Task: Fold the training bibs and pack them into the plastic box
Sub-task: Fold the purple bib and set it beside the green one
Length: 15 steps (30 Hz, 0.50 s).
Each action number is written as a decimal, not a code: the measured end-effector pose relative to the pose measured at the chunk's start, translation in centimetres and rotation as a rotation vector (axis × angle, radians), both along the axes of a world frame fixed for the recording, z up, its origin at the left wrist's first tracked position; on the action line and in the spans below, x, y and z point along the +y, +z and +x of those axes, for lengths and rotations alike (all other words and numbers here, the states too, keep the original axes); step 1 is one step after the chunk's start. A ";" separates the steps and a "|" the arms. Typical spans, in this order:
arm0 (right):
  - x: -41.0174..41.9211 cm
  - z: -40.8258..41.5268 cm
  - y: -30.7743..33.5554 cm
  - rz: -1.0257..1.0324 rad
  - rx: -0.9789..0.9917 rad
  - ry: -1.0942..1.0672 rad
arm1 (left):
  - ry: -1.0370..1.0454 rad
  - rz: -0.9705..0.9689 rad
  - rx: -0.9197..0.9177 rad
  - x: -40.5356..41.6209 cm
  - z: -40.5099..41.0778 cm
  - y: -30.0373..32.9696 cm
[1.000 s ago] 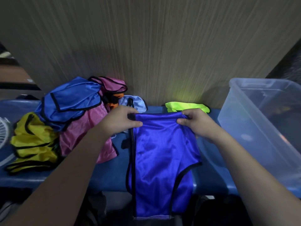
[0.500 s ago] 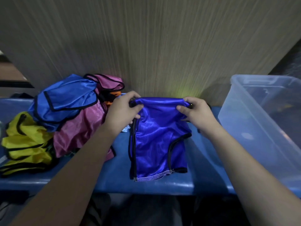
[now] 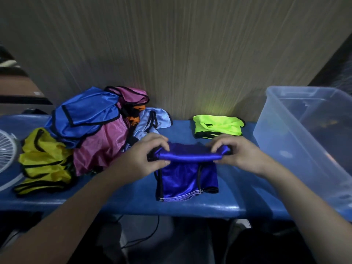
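A shiny royal-blue bib (image 3: 185,178) with black trim lies partly folded on the blue bench (image 3: 133,199). My left hand (image 3: 146,159) pinches the left end of its rolled top edge. My right hand (image 3: 238,155) pinches the right end. The bib's stitched hem points toward me. A folded neon-green bib (image 3: 217,126) rests behind my right hand, by the wall. The clear plastic box (image 3: 297,141) stands at the right end of the bench, tilted, with its opening toward me.
A heap of unfolded bibs fills the bench's left side: blue (image 3: 85,115), pink (image 3: 102,147), yellow (image 3: 42,161), light blue (image 3: 152,121) and a bit of orange. A white fan grille (image 3: 5,149) shows at the far left. A wood-grain wall (image 3: 171,54) backs the bench.
The bib hung long over the bench edge, then was pulled up onto the bench. Both hands have since brought its top edge toward me, folding it shorter; the green bib is uncovered.
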State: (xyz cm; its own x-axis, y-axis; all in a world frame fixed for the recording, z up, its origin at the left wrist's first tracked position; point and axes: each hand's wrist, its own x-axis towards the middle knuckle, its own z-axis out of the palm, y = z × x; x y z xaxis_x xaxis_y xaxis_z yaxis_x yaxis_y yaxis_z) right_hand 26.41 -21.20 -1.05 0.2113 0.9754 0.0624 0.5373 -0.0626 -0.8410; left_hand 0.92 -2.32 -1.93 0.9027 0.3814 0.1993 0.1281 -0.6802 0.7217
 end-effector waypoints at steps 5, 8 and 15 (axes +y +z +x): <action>-1.2 -1.2 -0.2 -0.083 -0.046 0.120 | -0.074 0.075 0.104 -1.6 -1.6 -0.6; -1.7 -1.3 -0.5 -0.157 -0.102 0.182 | -0.116 0.134 0.161 -2.1 -2.2 -0.8; -2.0 -1.5 -0.2 -0.467 -0.277 0.324 | -0.263 0.194 0.392 -1.8 -2.7 -1.1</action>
